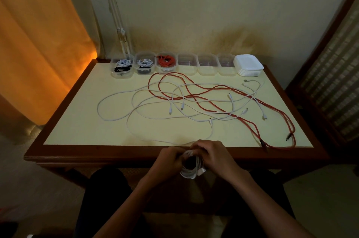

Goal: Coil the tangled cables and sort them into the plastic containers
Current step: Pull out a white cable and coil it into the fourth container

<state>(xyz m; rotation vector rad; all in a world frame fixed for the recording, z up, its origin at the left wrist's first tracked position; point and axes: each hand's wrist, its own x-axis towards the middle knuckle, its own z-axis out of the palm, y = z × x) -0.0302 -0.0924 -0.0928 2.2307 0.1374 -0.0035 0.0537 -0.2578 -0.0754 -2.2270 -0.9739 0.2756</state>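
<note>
Cable, white and wound into a small coil (191,167), sits between both hands just in front of the near edge of the table (136,153), above the person's lap. The left hand (171,159) grips the coil's left side with curled fingers; the right hand (210,155) curls over its top and right side, and a white plug end pokes out under that hand. From the coil a loose white strand runs up onto the tabletop and joins the tangle of white cables (155,109) spread across the middle. Two long red cables (213,98) weave through them and trail off to the near right corner. Along the far edge stands a row of six clear plastic containers (186,64): the two on the left hold coiled white and black cables, the third holds a coiled red one, and no cables show in the other three. Just right of the row lies a stack of white lids (248,64). An orange curtain (38,33) hangs at the left.
</note>
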